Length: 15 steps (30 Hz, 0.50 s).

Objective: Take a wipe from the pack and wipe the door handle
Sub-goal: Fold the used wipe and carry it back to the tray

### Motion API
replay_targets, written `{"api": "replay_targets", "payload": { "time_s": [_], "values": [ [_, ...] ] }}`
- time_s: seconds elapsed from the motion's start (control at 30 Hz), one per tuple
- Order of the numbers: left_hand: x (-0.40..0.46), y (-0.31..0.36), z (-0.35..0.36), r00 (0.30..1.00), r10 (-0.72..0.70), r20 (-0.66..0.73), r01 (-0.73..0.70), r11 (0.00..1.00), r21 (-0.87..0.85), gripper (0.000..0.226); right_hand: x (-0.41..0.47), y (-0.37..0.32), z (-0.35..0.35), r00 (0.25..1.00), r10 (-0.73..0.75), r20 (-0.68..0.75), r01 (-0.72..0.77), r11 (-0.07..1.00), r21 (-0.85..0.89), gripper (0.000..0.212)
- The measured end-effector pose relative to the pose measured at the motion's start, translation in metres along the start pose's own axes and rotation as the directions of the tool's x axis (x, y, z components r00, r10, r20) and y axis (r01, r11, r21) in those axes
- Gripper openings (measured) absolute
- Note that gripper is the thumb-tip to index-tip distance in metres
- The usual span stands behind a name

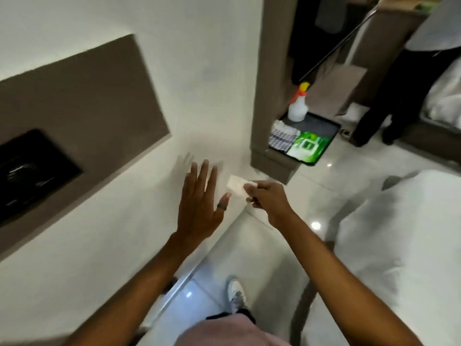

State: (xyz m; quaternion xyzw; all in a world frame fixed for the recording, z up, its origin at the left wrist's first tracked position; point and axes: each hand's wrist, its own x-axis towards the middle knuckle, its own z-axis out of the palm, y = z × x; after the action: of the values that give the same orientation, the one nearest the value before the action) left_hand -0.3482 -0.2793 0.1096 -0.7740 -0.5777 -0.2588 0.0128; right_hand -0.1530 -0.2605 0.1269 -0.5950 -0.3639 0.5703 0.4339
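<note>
My right hand (268,199) pinches a small white wipe (236,185) between thumb and fingers, held out in front of a white wall. Beside it on the left, my left hand (200,203) is raised with the fingers spread and empty, a dark ring on the thumb. The green wipe pack (309,146) lies on a black tray (324,126) on a low brown ledge farther ahead to the right. No door handle shows in this view.
A spray bottle (298,106) with a yellow top and a folded checked cloth (283,136) share the tray. A brown wall panel (82,101) with a black recess is on the left. A white bed (404,236) lies right. Another person's dark legs (389,101) stand behind the tray.
</note>
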Motion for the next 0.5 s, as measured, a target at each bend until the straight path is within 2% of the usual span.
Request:
{"api": "replay_targets", "payload": {
  "time_s": [0.13, 0.2, 0.37, 0.5],
  "values": [
    [0.087, 0.04, 0.096, 0.991, 0.118, 0.066, -0.122, 0.991, 0.061, 0.076, 0.089, -0.019, -0.081, 0.985, 0.074, -0.158, -0.072, 0.997, 0.021, 0.022],
    [0.125, 0.063, 0.135, 0.985, 0.134, 0.107, -0.143, 0.986, 0.084, 0.077, 0.131, -0.023, -0.12, 0.956, 0.122, -0.267, -0.106, 0.992, 0.072, 0.023],
    [0.213, 0.121, 0.227, 0.974, 0.052, 0.222, -0.072, 0.994, 0.085, 0.081, 0.243, -0.031, -0.227, 0.844, 0.231, -0.484, -0.185, 0.973, 0.141, 0.022],
    [0.272, 0.159, 0.294, 0.968, -0.059, 0.246, 0.033, 0.994, 0.107, 0.076, 0.343, -0.041, -0.303, 0.821, 0.203, -0.533, -0.189, 0.979, 0.082, 0.025]
  ]
}}
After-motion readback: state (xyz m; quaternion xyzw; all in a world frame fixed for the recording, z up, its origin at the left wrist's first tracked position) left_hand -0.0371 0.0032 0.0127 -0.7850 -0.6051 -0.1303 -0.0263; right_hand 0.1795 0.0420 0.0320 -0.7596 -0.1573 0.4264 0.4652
